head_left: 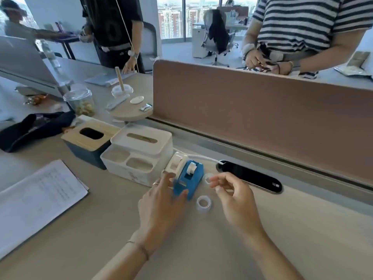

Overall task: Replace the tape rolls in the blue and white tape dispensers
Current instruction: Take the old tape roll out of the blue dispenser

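Note:
A blue tape dispenser (pixel 191 178) stands on the desk with a white roll seated in it. Just behind it stands a white tape dispenser (pixel 176 161), also with a roll. My left hand (pixel 161 203) grips the front of the blue dispenser, thumb on its right side and fingers on its left. My right hand (pixel 234 197) hovers to the dispenser's right, its fingertips pinching a small clear tape roll (pixel 207 178). Another clear tape roll (pixel 203 203) lies flat on the desk between my hands.
A white desk organizer (pixel 139 156) and a wood-lidded tissue box (pixel 90 142) stand left of the dispensers. A black oval cable port (pixel 250 176) with a white cable sits to the right. Papers (pixel 38 201) lie at left. A brown divider (pixel 262 118) backs the desk; people stand beyond.

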The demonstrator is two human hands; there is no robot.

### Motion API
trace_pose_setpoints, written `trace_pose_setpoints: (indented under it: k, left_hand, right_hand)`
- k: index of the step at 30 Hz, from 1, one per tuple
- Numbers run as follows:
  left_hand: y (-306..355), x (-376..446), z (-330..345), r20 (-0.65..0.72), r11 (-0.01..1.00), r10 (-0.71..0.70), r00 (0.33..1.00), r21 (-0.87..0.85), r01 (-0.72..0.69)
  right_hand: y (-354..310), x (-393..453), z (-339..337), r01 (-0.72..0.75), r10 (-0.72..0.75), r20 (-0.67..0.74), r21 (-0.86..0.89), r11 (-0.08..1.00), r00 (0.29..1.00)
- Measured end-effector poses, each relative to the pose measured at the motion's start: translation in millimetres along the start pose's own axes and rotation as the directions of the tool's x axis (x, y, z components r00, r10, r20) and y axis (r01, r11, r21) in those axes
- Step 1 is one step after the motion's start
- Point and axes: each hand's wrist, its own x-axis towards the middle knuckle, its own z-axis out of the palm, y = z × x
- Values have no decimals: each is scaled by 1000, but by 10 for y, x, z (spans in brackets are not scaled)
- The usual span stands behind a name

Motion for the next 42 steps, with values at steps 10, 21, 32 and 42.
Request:
trace_pose_setpoints:
  k: [10, 21, 32, 42]
  left_hand:
    - [10, 178, 314, -59, 966, 144, 988, 225, -127]
    - [-30, 261, 274, -90, 978, 124, 988, -156, -137]
    - [73, 392, 2, 40, 905, 235, 971, -372, -204]
    - [310, 88, -27, 229, 813, 565, 793, -318, -487]
  right_hand:
    - [263, -227, 157, 119, -114, -54, 100, 988, 992]
    - [271, -386, 82, 210, -208, -64, 21, 978, 976]
    - [322, -300, -186, 137, -143, -124, -61, 989, 982]
    - [217, -306, -584, 188, -173, 74, -355, 916, 982]
